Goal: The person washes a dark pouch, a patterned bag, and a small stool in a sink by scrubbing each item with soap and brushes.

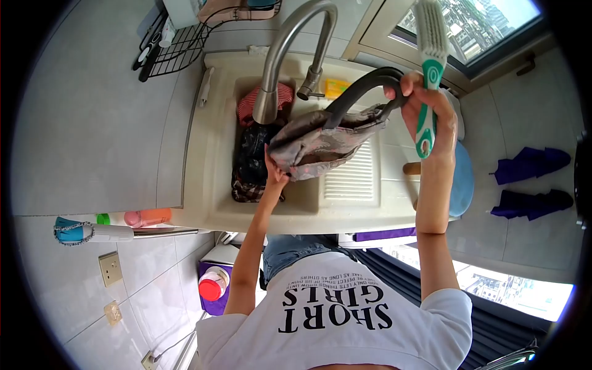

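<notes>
A grey patterned fabric handbag (327, 145) with dark handles (364, 83) hangs tilted over the laundry sink (302, 206). My left hand (277, 169) grips the bag's lower left corner, beside the basin. My right hand (431, 111) is raised at the right, closed round the bag's handles and a scrub brush (430, 71). The brush has a green and white handle and pale bristles pointing up. Below the faucet (268, 92), a red striped cloth (262, 102) and dark cloths (253, 154) lie in the basin. The bag hides part of the basin.
The ribbed washboard (351, 179) is to the right of the basin. A yellow soap bar (336, 88) lies behind the bag. A wire rack (182, 49) hangs at the upper left. A blue stool (464, 179) stands at the right, near purple cloths (533, 163) on the wall.
</notes>
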`<state>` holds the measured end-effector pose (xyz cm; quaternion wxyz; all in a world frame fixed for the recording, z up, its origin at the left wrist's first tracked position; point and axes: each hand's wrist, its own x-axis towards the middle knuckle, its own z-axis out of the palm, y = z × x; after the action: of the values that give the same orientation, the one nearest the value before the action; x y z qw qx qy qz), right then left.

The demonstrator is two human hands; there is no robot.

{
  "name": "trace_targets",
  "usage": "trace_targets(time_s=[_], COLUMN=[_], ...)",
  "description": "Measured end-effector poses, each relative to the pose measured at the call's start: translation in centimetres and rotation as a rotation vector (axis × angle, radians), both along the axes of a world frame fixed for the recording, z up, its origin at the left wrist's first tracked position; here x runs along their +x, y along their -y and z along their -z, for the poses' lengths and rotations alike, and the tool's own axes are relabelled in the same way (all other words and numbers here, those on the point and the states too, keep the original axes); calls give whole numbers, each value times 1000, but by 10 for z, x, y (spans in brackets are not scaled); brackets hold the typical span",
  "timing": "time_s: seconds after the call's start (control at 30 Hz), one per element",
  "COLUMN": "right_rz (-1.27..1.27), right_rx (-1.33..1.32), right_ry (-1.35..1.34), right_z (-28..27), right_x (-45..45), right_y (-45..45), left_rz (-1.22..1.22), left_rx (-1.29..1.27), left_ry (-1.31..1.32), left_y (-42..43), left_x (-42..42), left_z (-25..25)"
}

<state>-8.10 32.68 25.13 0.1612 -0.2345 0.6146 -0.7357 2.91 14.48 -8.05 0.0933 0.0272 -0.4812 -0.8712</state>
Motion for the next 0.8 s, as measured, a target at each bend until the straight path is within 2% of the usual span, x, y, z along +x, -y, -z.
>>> trace_targets(time_s=[0.03, 0.1, 0.13, 0.23, 0.27, 0.33, 0.37, 0.43, 0.57, 0.67, 0.7, 0.8], right_rz=[8, -13, -41, -91, -130, -56, -41, -7, 139, 404, 415, 381], right_rx=[-5, -39, -74, -240, -216, -246, -272, -263, -150, 146, 136, 350], right_ry=[-1, -40, -35, 67, 60, 121, 157, 177, 221, 188, 202, 164], right_z=[0, -1, 0, 8, 12, 22, 29, 45, 82, 114, 127, 172], right_x=[0, 3, 3, -10, -20, -35, -43, -58, -70, -72, -73, -71], right_y=[-4, -5, -7, -21, -31, -50, -63, -94, -144, -170, -174, -183], left_rz=[36, 47, 93, 113, 108, -26, -31, -208, -288, -260, -240, -207], left_rx=[232, 287, 376, 278, 275, 219, 215, 92, -174, -355, -442, -417], left_ry=[-28, 33, -42, 32, 37, 316, 319, 322, 260, 295, 304, 286], left_y=[-10, -35, -47, -76, -77, -75, -73, -71, -59, -57, -58, -68], left_x=[4, 5, 7, -2, -7, -23, -26, -30, -27, -32, -34, -41], left_z=[0, 14, 22, 18, 13, 4, 0, -14, -45, -57, -64, -68])
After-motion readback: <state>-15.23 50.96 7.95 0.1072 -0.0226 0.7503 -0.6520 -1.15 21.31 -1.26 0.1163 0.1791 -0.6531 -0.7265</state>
